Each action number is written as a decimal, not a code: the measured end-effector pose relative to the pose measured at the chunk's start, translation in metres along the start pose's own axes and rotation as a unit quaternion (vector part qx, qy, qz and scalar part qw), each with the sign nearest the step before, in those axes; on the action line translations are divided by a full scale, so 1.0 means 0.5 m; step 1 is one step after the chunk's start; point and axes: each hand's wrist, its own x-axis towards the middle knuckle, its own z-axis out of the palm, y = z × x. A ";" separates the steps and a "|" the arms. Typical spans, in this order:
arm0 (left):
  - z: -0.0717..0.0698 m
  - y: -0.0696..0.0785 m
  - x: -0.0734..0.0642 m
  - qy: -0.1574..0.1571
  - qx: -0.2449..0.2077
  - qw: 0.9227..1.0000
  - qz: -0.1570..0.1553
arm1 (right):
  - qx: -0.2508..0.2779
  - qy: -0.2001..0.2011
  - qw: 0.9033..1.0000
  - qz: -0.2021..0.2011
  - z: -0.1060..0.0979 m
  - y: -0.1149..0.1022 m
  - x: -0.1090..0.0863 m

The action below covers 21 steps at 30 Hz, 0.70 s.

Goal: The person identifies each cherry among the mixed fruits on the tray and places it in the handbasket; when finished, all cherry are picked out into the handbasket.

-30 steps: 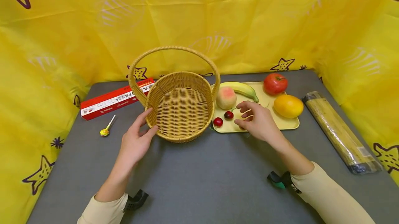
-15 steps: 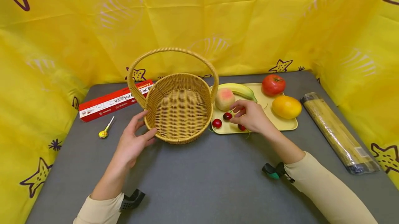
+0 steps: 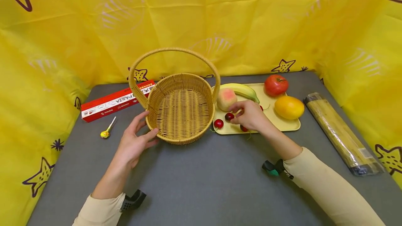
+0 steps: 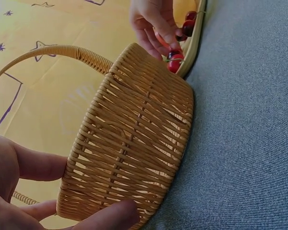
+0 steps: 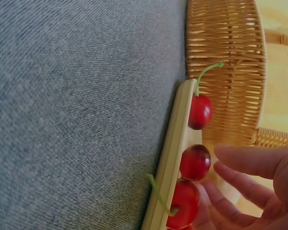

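A woven basket (image 3: 183, 114) with a tall arched handle stands mid-table. My left hand (image 3: 133, 144) rests against its left front side, thumb and fingers spread; in the left wrist view the thumb (image 4: 43, 165) touches the rim. Over the cream tray (image 3: 285, 126), my right hand (image 3: 249, 116) has its thumb and fingertips beside a dark red cherry (image 3: 229, 116). In the right wrist view a small gap shows between the thumb (image 5: 249, 160) and that cherry. Another cherry (image 3: 218, 123) lies at the tray's left corner, one more (image 3: 243, 128) below my hand.
A peach (image 3: 226, 99), a banana (image 3: 242, 90), a tomato (image 3: 276, 85) and a mango (image 3: 289, 107) lie on the tray. Left are a red pasta box (image 3: 116, 102) and a lollipop (image 3: 107, 130). At far right is a wrapped bamboo roll (image 3: 342, 133). Yellow cloth (image 3: 182, 20) encloses the table.
My right hand has moved left and slightly down, to the dark cherry, uncovering the front cherry. My left hand stays at the basket with its fingers slightly shifted.
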 end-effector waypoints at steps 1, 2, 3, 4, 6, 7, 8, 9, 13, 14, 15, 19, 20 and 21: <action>-0.001 0.001 0.000 0.000 -0.001 1.000 0.001 | -0.002 0.000 1.000 -0.003 0.000 -0.001 0.001; -0.001 0.002 -0.001 -0.001 -0.001 1.000 0.002 | -0.004 -0.001 1.000 -0.006 0.000 -0.002 0.002; -0.001 0.003 -0.002 -0.001 -0.002 1.000 0.002 | -0.006 -0.001 1.000 -0.009 0.001 -0.002 0.003; -0.001 0.004 -0.002 -0.002 -0.002 1.000 0.002 | -0.007 -0.002 1.000 -0.011 0.001 -0.002 0.004; -0.001 0.005 -0.005 -0.002 -0.004 1.000 0.001 | -0.008 -0.003 1.000 -0.013 0.002 -0.002 0.004; -0.001 0.004 -0.004 -0.002 -0.005 1.000 -0.001 | -0.008 -0.003 1.000 -0.012 0.004 0.000 0.005; 0.000 0.003 -0.004 -0.003 -0.006 1.000 -0.002 | -0.008 -0.004 1.000 -0.011 0.005 0.001 0.006; 0.000 0.002 -0.004 -0.003 -0.006 1.000 -0.004 | -0.008 -0.005 1.000 -0.010 0.006 0.002 0.006; -0.001 0.001 -0.003 -0.004 -0.010 1.000 -0.006 | -0.014 -0.001 1.000 -0.010 0.010 0.004 0.008; -0.002 0.001 -0.003 -0.005 -0.012 1.000 -0.006 | -0.016 0.002 1.000 -0.011 0.011 0.005 0.009; -0.002 0.001 -0.003 -0.006 -0.014 1.000 -0.005 | -0.016 0.005 1.000 -0.012 0.010 0.004 0.009; -0.003 0.002 -0.002 -0.007 -0.020 1.000 -0.002 | -0.012 0.011 1.000 -0.015 0.012 0.004 0.011; -0.004 0.002 -0.002 -0.007 -0.021 1.000 -0.001 | -0.011 0.011 1.000 -0.014 0.013 0.005 0.012; -0.004 0.003 -0.002 -0.007 -0.021 1.000 -0.001 | -0.011 0.011 1.000 -0.014 0.014 0.004 0.012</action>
